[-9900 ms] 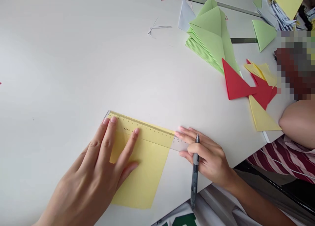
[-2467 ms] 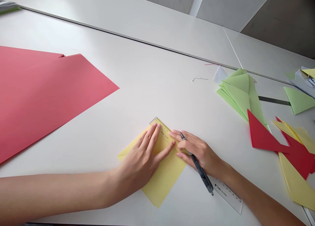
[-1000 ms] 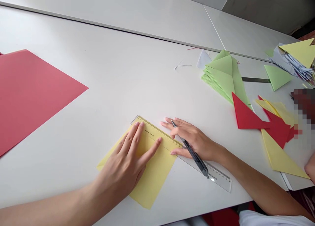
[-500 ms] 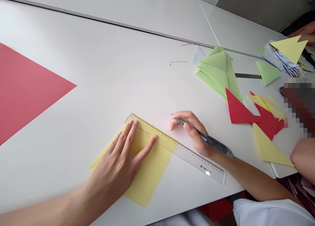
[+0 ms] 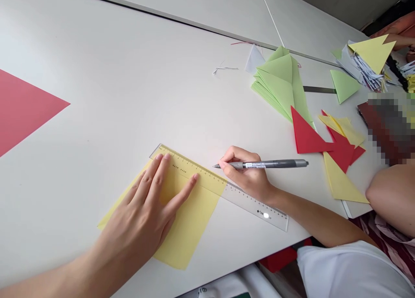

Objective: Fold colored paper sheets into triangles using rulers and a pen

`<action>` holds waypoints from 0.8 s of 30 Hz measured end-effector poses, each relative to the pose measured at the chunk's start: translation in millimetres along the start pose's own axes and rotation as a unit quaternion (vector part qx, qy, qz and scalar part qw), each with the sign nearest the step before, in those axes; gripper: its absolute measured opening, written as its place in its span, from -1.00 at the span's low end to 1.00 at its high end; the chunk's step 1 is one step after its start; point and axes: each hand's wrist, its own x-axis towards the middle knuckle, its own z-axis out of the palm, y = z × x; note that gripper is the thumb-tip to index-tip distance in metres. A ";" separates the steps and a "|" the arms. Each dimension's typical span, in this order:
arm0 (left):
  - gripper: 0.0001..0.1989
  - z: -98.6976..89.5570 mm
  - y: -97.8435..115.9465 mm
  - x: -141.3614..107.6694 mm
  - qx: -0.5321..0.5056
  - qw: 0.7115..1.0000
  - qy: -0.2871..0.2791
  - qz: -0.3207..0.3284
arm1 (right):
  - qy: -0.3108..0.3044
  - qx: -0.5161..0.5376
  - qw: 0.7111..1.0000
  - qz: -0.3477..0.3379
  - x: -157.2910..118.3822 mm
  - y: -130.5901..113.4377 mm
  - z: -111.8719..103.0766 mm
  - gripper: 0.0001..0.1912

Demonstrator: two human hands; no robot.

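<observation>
1. A white table (image 5: 97, 94) carries everything; the ruler (image 5: 256, 207), clear plastic, is the landmark, its long axis slanting from upper left to lower right.
2. Under the ruler's upper-left half lies a thin yellow paper (image 5: 184, 229), with most of the sheet below the ruler.
3. The hands are apart. The left hand (image 5: 142, 207) spreads flat, pressing ruler and paper down.
4. The right hand (image 5: 243, 170), nearer the ruler's free end, pinches a grey pen (image 5: 275, 164), tip just above the ruler's edge.
5. Beyond the ruler lie a folded green stack (image 5: 279, 81) and red triangles (image 5: 308, 136); a red sheet (image 5: 22, 112) lies well left.
</observation>
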 end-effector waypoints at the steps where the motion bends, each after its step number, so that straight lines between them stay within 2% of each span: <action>1: -0.47 0.3 -0.1 -0.2 -0.002 1.000 -0.004 -0.001 | -0.001 -0.004 1.000 0.000 -0.4 0.6 0.4 -0.78; 13: -0.41 -0.4 -0.8 1.9 -0.005 1.000 0.003 0.001 | -0.002 0.043 0.998 0.043 -4.3 1.9 0.2 -0.74; 24: -0.40 -2.6 0.9 4.3 -0.020 1.000 -0.001 -0.006 | 0.010 0.034 0.999 0.037 -6.5 -1.1 0.3 -0.71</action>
